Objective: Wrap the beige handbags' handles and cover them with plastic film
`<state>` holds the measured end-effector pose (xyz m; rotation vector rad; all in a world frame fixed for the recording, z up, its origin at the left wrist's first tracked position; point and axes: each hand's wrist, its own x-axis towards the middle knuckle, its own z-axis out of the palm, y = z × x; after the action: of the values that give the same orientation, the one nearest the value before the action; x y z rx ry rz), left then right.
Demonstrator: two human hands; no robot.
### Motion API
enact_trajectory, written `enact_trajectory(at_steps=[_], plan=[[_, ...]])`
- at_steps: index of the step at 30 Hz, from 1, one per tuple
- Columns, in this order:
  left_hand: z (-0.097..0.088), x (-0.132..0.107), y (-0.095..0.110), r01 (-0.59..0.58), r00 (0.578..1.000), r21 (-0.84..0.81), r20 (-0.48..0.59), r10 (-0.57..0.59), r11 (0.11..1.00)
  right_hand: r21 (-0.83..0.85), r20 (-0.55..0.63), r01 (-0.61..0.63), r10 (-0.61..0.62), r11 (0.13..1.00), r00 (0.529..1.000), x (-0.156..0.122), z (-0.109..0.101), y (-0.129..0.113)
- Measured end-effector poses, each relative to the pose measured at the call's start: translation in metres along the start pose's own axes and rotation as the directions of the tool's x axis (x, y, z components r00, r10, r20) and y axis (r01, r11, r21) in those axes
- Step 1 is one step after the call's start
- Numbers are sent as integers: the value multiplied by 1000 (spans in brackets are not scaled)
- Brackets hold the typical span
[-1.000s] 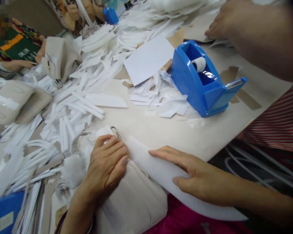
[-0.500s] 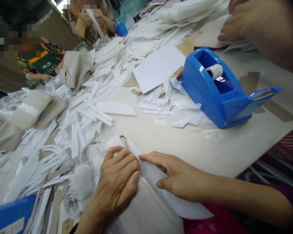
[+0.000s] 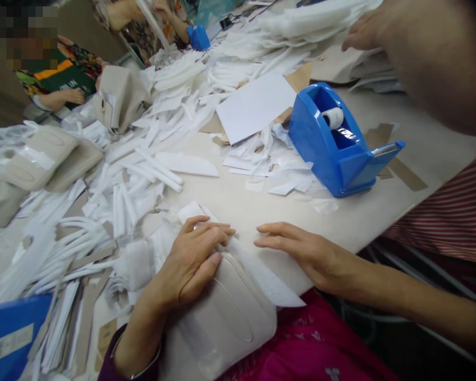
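Observation:
A cream handbag [image 3: 230, 307] lies at the table's front edge, partly against a magenta garment. My left hand [image 3: 194, 259] holds its upper part, fingers stretched over the far edge and thumb on the near face. Along the bag's right side runs a white foam sheet [image 3: 267, 278], its pointed end sticking out toward the garment. My right hand [image 3: 305, 251] is off the sheet, over the table, with fingers apart and nothing in them. What lies under my left palm is hidden.
A blue tape dispenser [image 3: 329, 143] stands ahead on the right, near a white card [image 3: 254, 108]. White foam strips [image 3: 122, 209] and wrapped bags [image 3: 39, 159] cover the left. A co-worker's arm [image 3: 432, 58] reaches in at upper right; other people are at the far side.
My right hand has lifted off the foam sheet and moved right. My left hand stays on the bag, its fingers now straighter. The view has shifted, showing more of the bag.

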<state>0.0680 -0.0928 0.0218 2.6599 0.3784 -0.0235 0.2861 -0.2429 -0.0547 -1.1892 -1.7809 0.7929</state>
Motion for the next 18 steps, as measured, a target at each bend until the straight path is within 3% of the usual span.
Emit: enact_trajectory(at_steps=[4, 9, 12, 14, 18], plan=[[-3, -5, 6, -36, 999, -96, -5, 36, 995, -88, 101, 170, -161, 981, 982, -24, 4, 1], [-4, -8, 8, -26, 1000, -109, -7, 25, 994, -10, 8, 177, -177, 984, 984, -8, 17, -7], [-5, -8, 9, -38, 999, -112, -8, 38, 993, 96, -77, 63, -56, 993, 995, 4, 24, -14], [-5, -7, 10, -37, 999, -120, -12, 35, 992, 201, -125, -72, 98, 977, 987, 13, 29, -19], [-3, -5, 9, -35, 999, -131, -33, 31, 991, 315, -85, -295, 336, 902, 938, 38, 38, -28]])
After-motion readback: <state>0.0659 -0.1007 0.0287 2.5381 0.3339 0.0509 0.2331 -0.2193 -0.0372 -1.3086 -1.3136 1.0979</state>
